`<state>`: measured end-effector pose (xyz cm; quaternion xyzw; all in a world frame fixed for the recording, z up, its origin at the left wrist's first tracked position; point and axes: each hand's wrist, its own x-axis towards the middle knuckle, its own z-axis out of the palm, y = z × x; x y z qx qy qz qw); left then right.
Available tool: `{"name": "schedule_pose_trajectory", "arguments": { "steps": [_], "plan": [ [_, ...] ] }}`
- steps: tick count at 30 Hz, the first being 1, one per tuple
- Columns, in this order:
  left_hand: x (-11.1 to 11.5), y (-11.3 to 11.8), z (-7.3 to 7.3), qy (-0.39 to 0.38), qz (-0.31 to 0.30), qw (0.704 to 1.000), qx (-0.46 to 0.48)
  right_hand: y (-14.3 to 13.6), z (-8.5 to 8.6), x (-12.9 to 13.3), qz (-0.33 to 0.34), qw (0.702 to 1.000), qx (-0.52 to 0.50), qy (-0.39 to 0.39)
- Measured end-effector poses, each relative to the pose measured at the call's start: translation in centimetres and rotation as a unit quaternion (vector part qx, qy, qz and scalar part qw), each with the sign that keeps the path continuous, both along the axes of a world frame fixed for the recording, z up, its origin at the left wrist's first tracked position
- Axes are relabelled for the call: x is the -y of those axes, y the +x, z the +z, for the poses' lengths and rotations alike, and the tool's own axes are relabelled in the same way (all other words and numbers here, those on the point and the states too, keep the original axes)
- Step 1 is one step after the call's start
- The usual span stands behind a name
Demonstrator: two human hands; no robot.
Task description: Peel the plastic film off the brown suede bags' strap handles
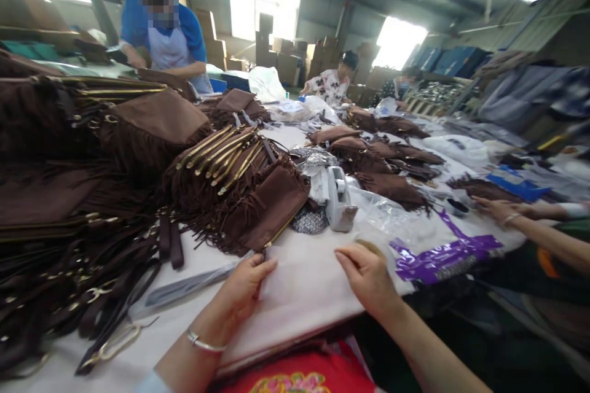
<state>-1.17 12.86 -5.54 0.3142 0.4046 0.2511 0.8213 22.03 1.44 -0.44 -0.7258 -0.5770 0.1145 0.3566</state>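
Observation:
A thin, see-through plastic sheet (299,270) spans the gap between my two hands, faint against the pale tabletop. My left hand (242,291) is closed on its left side, thumb pressed to the fingers. On the other side my right hand (369,276) pinches it between thumb and fingertips. Just beyond my left hand lies a brown fringed bag (265,209) with a gold zipper, at the front of a stack of similar bags (216,156). A dark strap in clear wrapping (188,288) rests beside my left wrist.
A tape dispenser (341,202) stands past my hands. Purple printed plastic (442,255) lies to the right, near another person's hands (500,209). Brown straps with gold clasps (96,288) crowd the left. More fringed bags (387,159) lie farther back; a person in an apron (168,49) works across the table.

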Motion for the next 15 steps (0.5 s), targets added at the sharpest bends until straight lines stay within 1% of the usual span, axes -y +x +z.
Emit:
{"name": "schedule_pose_trajectory", "arguments": {
  "steps": [1, 2, 4, 5, 6, 8, 10, 13, 15],
  "plan": [
    [-0.1, 0.0, 0.0, -0.006, -0.002, 1.000, 0.002, 2.0, 0.3, 0.9, -0.036, 0.997, 0.071, -0.005],
    [-0.1, 0.0, 0.0, -0.012, -0.007, 1.000, 0.003, 3.9, 0.3, 1.7, -0.078, 0.987, 0.138, -0.020],
    [-0.2, 0.1, 0.0, -0.020, -0.014, 1.000, 0.006, 6.9, 0.0, 2.6, -0.169, 0.952, 0.245, -0.072],
    [-0.2, 0.1, 0.0, -0.020, -0.016, 1.000, 0.006, 7.9, -0.3, 2.6, -0.201, 0.932, 0.281, -0.105],
    [-0.2, 0.1, 0.0, -0.018, -0.016, 1.000, 0.007, 8.6, -0.7, 2.4, -0.221, 0.916, 0.305, -0.139],
    [-0.2, 0.2, 0.0, -0.006, -0.014, 1.000, 0.010, 9.0, -1.4, 1.4, -0.222, 0.897, 0.325, -0.199],
    [-0.2, 0.1, 0.0, 0.001, -0.012, 1.000, 0.014, 8.8, -1.8, 0.3, -0.210, 0.891, 0.326, -0.235],
    [-0.2, 0.1, 0.0, -0.007, -0.016, 1.000, 0.018, 8.8, -1.9, -0.8, -0.191, 0.895, 0.321, -0.245],
    [-0.2, 0.0, 0.0, -0.013, -0.015, 1.000, 0.021, 9.3, -1.7, -0.8, -0.173, 0.902, 0.312, -0.243]
  ]
}}
